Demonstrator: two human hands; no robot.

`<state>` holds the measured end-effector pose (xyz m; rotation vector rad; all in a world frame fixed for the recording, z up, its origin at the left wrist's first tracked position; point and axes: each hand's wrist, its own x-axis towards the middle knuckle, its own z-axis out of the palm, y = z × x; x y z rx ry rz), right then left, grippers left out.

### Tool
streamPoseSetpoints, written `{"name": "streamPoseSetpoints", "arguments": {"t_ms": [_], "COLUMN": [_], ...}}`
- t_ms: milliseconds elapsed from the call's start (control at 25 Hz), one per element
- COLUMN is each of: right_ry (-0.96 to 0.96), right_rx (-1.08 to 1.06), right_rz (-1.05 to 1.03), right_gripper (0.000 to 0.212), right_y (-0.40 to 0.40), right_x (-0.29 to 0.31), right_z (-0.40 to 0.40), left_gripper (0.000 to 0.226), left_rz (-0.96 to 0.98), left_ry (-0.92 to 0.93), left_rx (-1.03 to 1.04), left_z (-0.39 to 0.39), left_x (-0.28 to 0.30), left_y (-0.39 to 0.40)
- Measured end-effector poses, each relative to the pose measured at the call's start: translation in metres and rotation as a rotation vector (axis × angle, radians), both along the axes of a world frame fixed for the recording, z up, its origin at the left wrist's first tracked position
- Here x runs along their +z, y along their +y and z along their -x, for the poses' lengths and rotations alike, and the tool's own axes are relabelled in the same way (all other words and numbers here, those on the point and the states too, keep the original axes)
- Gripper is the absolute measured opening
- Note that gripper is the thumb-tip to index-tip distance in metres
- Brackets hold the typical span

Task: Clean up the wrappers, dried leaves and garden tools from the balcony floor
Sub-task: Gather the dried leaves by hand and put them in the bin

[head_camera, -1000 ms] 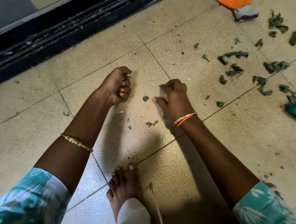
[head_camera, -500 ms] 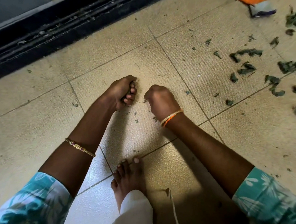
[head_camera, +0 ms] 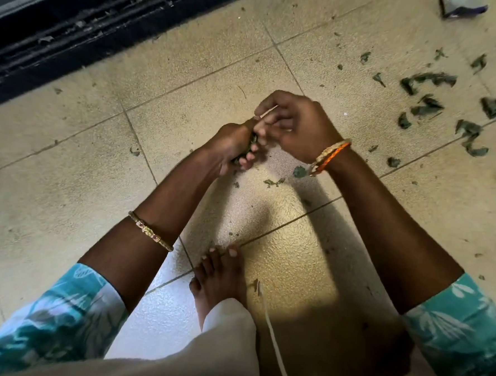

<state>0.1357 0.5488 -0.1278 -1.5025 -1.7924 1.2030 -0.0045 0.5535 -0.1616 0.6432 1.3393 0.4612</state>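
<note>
Both hands have lifted and met, left hand (head_camera: 231,149) gripping dried leaves (head_camera: 252,138).

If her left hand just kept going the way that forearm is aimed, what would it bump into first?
Almost at once the right hand: the left hand points up and to the right, and its fingers already seem to meet the right hand's fingers. Past that, probably bare floor tile, then scattered dried leaves, though depth is hard to judge.

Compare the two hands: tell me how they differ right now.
The left hand is closed in a fist around dark leaf bits; the right hand pinches a thin pale stick. The left hand sits lower and nearer the person, the right hand above it. Both meet over the tiled floor.
</note>
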Motion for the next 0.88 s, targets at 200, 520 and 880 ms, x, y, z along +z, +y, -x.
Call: {"name": "streamPoseSetpoints", "arguments": {"t_ms": [200, 520, 880], "right_ry": [-0.611, -0.512, -0.358], "right_rx": [0.1, 0.124, 0.161], "right_rz": [0.325, 0.227, -0.009], "right_gripper": [0.04, 0.062, 0.016], "right_y": [-0.013, -0.06, -0.055], "right_x": [-0.001, -0.027, -0.049], "right_z": [-0.041, 0.034, 0.06], "left_gripper": [0.039, 0.041, 0.041], "left_rz": [0.049, 0.05, 0.077], "left_ry": [0.033, 0.031, 0.016], "left_rx": [0.07, 0.198, 0.246], "left_z": [0.032, 0.067, 0.069], "left_x": [-0.006, -0.007, -0.007], "left_y": [-0.001, -0.011, -0.024]}}
